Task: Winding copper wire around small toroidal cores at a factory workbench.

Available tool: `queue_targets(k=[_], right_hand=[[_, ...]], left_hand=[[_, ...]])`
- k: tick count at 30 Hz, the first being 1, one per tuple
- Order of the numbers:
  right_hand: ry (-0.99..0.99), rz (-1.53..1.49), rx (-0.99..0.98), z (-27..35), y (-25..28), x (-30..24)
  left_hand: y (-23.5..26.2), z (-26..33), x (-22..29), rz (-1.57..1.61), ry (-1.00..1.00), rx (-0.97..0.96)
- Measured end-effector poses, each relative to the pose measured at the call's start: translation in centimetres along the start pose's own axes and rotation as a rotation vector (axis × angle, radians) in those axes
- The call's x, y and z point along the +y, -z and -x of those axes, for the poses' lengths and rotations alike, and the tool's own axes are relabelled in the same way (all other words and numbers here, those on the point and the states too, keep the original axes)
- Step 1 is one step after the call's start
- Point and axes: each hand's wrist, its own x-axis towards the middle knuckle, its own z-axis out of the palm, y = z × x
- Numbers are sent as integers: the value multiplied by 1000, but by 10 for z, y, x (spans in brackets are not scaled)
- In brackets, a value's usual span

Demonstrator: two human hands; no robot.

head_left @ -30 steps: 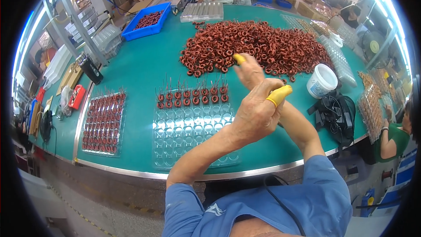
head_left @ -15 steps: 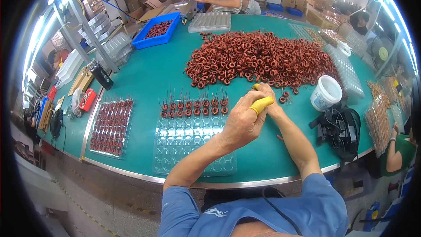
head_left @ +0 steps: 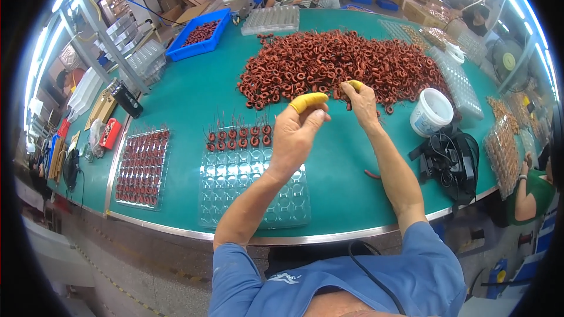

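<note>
A big heap of red-brown toroidal coils (head_left: pixel 329 64) with thin wire leads lies across the table. At its near edge, my right hand (head_left: pixel 363 104) pinches a coil (head_left: pixel 348 104) between thumb and a fingertip in a yellow finger cot. To its left, my left hand (head_left: pixel 296 138) hovers over the far right part of a clear blister tray (head_left: pixel 252 191), its yellow-capped index finger and thumb apart, with nothing visible between them. Two rows of coils (head_left: pixel 232 138) stand in the tray's far pockets, leads upward; my left hand hides the right end of these rows.
A filled coil tray (head_left: pixel 143 167) lies left. A white bucket (head_left: pixel 433 111) and black corded device (head_left: pixel 451 161) stand right. Behind are a blue bin (head_left: pixel 200 34) and stacked clear trays (head_left: pixel 270 20). A short red piece (head_left: pixel 371 174) lies near my right forearm. Other people are around the table.
My hands were together at the heap's near edge and have parted. The left has moved left toward the tray; the right has shifted to the coils. The whole view has moved slightly.
</note>
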Motion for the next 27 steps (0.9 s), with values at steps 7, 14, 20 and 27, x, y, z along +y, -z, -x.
queue_targets(k=[7, 14, 20, 27], right_hand=[[-7, -12, 132, 2, 5, -12], [-92, -663, -65, 21, 2, -77], [65, -418, -85, 57, -13, -119], [258, -277, -63, 49, -3, -124]], left_hand=[[1, -1, -1, -6, 13, 2], [-3, -4, -14, 270, 288, 46], [-13, -1, -19, 403, 293, -70], [1, -7, -16, 271, 258, -116]])
